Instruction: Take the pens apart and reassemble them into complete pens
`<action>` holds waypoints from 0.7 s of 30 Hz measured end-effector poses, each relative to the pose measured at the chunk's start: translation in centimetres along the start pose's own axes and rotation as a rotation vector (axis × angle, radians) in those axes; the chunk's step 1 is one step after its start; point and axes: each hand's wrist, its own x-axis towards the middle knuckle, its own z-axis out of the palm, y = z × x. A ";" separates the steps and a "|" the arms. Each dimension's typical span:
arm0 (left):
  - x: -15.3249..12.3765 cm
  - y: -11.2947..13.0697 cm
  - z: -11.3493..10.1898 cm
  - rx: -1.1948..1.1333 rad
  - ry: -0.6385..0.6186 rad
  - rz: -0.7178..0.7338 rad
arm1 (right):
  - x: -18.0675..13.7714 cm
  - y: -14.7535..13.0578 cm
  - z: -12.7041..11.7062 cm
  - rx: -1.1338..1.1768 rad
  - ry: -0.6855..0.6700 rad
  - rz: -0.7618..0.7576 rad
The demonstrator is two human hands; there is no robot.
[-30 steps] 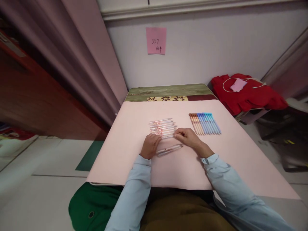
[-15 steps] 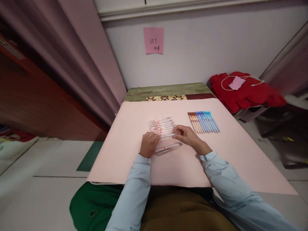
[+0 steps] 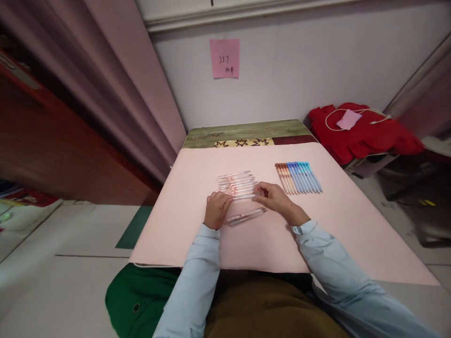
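Note:
A clear-barrelled pen (image 3: 243,197) lies crosswise between my hands at the near side of a row of similar pens (image 3: 236,180) with red markings. My left hand (image 3: 217,209) pinches its left end, fingers closed. At its right end, my right hand (image 3: 269,195) grips it between thumb and fingers. Closer to me, a couple of loose pens (image 3: 246,216) lie side by side, slightly slanted. To the right, a neat row of pens with brown, blue and turquoise tops (image 3: 299,178) rests on the pink sheet. My fingers hide both ends of the held pen.
The pink sheet (image 3: 169,234) covers most of the table, with a green wood-patterned strip (image 3: 246,131) at the far edge. Beyond the right edge, red cloth (image 3: 369,141) carries a white cable and a pink note. A curtain and brown door are on the left.
My hands and the pens stay almost where they were. The view has shifted very slightly.

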 end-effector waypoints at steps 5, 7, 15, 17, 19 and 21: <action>-0.1 -0.2 0.1 0.004 0.016 0.003 | 0.0 0.1 0.0 -0.042 0.039 -0.027; -0.2 -0.2 0.2 0.008 0.037 -0.009 | 0.1 0.1 -0.1 -0.097 0.065 -0.045; -0.4 -0.5 0.6 0.063 0.111 -0.004 | 0.4 0.1 0.7 -0.252 0.190 -0.108; -0.4 -0.5 0.7 0.065 0.138 -0.018 | 0.3 0.0 0.9 -0.249 0.224 -0.103; -0.4 -0.5 0.7 0.057 0.160 -0.032 | 0.1 -0.3 0.7 -0.191 0.211 -0.082; -0.4 -0.5 0.6 0.028 0.186 -0.044 | -0.1 -0.4 0.3 -0.070 0.068 -0.059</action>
